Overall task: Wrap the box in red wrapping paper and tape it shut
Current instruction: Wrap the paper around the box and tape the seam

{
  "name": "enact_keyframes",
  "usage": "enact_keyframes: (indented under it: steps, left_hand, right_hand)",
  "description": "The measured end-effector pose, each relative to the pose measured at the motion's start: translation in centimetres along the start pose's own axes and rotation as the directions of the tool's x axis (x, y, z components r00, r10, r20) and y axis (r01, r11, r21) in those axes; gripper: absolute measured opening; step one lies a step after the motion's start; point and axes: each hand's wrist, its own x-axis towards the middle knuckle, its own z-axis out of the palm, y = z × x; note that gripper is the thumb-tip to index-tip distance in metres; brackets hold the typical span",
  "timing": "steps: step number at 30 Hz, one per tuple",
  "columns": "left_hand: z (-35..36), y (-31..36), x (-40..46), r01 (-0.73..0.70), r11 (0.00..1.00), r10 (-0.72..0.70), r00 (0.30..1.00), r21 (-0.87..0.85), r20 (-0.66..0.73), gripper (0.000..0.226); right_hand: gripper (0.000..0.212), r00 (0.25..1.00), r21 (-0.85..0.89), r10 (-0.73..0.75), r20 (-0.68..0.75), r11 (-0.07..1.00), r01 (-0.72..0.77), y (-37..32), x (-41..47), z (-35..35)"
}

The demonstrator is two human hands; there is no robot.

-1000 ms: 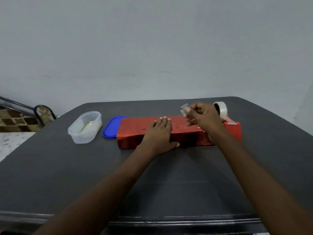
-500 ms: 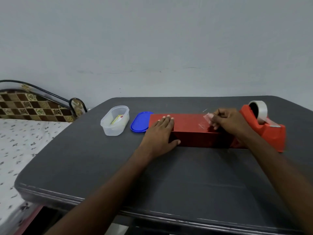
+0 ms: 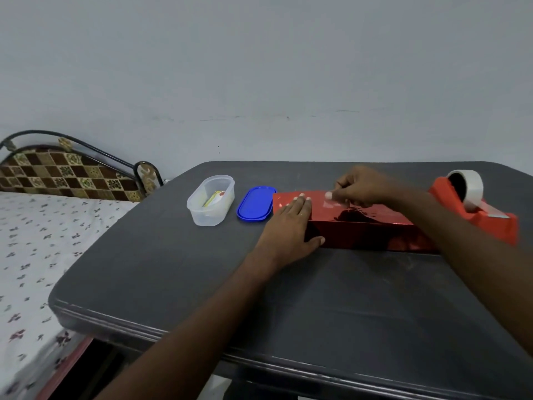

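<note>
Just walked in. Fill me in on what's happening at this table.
A person is gift-wrapping. The left hand lies flat on the red-wrapped box, holding it down, while the right hand presses a strip of clear tape onto its top. A red tape dispenser stands at the box's right end. A clear container and its blue lid sit to the left.

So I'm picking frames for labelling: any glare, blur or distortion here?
Head view: the red wrapped box mirrors the right hand as a dark reflection; wide-angle bending curves the table edge; the bed at the lower left is smeared; the left hand is sharp.
</note>
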Motion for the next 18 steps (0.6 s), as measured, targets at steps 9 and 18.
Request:
enact_keyframes:
  steps: [9, 18]
  left_hand:
    - [0.4, -0.2, 0.1, -0.018, 1.0, 0.018, 1.0, 0.0, -0.015, 0.089]
    - [0.2, -0.1, 0.1, -0.025, 0.999, 0.026, 1.0, 0.03, -0.005, 0.09]
  right_hand:
    - [0.038, 0.995, -0.298, 0.069, 0.069, 0.954, -0.045, -0.2, 2.2, 0.8]
    - [0.073, 0.984, -0.629, 0.116, -0.135, 0.757, -0.176, 0.1, 0.7, 0.3]
